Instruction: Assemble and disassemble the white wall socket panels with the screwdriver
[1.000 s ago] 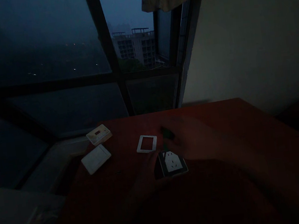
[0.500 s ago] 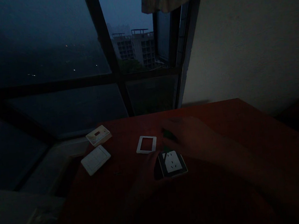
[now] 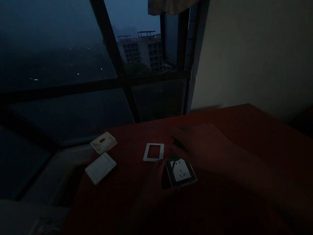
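Observation:
A wall socket (image 3: 181,170) with a white centre and dark surround lies on the red-brown table (image 3: 224,119). My left hand (image 3: 153,185), very dark, wraps round its left side, thumb along the near edge and fingers at the far corner. Above the socket's far side, my right hand (image 3: 197,141) is closed on a green screwdriver (image 3: 174,156). Its thin shaft slants down to the socket's far left corner; the tip is too dark to make out. Just beyond the left hand lies a white square frame (image 3: 145,155).
At the table's left edge lie a white rectangular plate (image 3: 100,169) and, behind it, a pale box-like piece (image 3: 102,140) with a small rectangular hole. A dark-framed window (image 3: 122,68) rises behind the table, with a wall (image 3: 250,46) on the right.
My right hand turns slightly about the screwdriver, and less of the green handle shows now. My left hand and the socket stay nearly in place.

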Demonstrator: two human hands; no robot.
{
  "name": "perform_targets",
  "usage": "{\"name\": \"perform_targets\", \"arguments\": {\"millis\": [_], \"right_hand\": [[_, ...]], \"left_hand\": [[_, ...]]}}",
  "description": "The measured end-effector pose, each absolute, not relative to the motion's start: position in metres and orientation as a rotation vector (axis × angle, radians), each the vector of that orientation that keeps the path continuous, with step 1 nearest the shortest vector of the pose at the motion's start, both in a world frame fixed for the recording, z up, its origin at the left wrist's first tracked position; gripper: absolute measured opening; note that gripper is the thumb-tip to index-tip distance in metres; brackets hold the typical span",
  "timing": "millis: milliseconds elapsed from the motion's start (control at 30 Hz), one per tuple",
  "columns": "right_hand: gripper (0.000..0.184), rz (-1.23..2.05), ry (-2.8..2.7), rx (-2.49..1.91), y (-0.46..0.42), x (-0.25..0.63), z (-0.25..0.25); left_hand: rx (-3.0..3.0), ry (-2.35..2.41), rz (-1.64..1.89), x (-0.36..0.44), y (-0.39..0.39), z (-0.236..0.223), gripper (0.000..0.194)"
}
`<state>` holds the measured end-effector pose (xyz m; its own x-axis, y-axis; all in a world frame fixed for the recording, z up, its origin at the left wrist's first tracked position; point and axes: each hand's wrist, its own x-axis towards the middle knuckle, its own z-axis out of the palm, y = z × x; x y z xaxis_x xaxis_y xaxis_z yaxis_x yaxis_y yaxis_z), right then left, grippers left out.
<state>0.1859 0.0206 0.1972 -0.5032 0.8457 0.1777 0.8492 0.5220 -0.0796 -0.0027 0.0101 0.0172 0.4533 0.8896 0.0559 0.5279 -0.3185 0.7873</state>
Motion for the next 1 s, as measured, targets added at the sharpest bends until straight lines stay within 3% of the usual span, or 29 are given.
{"name": "perform_targets", "arguments": {"millis": [167,400,567,800,1000], "right_hand": [[0.026,0.174,-2.593,-1.186,0.017,0.188,0.194],[0.025,-0.007,-2.559,-1.325,0.021,0.185,0.190],[0.020,0.246,-2.566,-1.152,0.023,0.188,0.192],[0.029,0.014,-2.548,-1.350,0.029,0.188,0.189],[0.029,0.242,-2.593,-1.089,0.026,0.192,0.191]], "left_hand": [[1.984,1.174,0.617,-0.003,0.010,0.018,0.088],[2.006,1.167,0.629,-0.003,0.011,0.015,0.091],[2.020,1.171,0.648,-0.005,0.012,0.011,0.088],[2.002,1.183,0.626,-0.004,0.011,0.014,0.086],[2.015,1.200,0.618,-0.004,0.011,0.014,0.087]]}}
